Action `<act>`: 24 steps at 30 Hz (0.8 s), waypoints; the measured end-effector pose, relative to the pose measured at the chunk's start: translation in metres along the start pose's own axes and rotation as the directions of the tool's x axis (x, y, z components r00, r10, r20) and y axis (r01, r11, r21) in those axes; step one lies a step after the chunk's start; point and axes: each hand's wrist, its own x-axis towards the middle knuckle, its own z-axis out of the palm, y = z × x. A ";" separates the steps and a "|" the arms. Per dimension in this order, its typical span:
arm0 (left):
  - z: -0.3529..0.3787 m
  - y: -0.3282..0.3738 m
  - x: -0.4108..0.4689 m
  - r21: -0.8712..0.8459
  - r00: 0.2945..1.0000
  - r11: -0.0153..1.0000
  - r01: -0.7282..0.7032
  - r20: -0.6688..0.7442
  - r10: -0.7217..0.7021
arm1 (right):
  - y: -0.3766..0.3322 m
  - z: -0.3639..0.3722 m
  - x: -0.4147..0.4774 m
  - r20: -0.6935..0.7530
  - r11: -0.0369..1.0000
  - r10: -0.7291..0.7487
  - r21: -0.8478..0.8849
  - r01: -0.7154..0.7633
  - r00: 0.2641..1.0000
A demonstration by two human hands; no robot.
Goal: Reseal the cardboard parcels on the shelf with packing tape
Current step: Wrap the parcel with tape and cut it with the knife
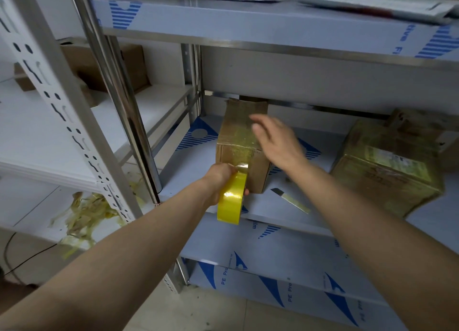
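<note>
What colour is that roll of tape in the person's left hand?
Glossy translucent yellow; the roll of packing tape, gripped by the left hand, shows best in the head view.

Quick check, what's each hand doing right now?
Left hand: grips the tape roll.
Right hand: open, fingers straight over the small box.

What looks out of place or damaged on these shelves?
Crumpled yellowish tape scraps litter the white shelf at lower left. A yellow-handled utility knife lies loose on the steel shelf beside the small brown cardboard box, whose far edge looks torn and ragged. The left hand grips the yellow packing tape roll.
</note>
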 end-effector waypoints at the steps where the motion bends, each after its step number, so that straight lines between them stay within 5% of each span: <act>1: 0.001 0.000 -0.001 -0.008 1.000 1.000 0.000 0.009 0.000 | -0.010 0.004 0.009 0.168 0.994 -0.047 -0.093 0.063 0.985; 3: 0.001 0.000 -0.002 -0.024 1.000 1.000 -0.006 0.010 0.006 | -0.010 0.016 0.019 0.396 0.934 -0.056 -0.304 0.189 0.917; 5: 0.001 0.000 -0.002 -0.037 1.000 0.999 -0.019 0.009 0.020 | -0.001 0.027 0.018 0.476 0.890 -0.022 -0.391 0.235 0.879; 17: -0.015 -0.006 -0.006 0.237 0.998 0.972 -0.009 -0.052 0.022 | 0.001 0.031 0.017 0.484 0.892 -0.045 -0.374 0.253 0.874; 24: -0.014 -0.012 -0.005 0.122 1.000 0.992 0.027 -0.005 -0.027 | -0.005 0.039 0.013 0.396 0.872 -0.063 -0.425 0.243 0.916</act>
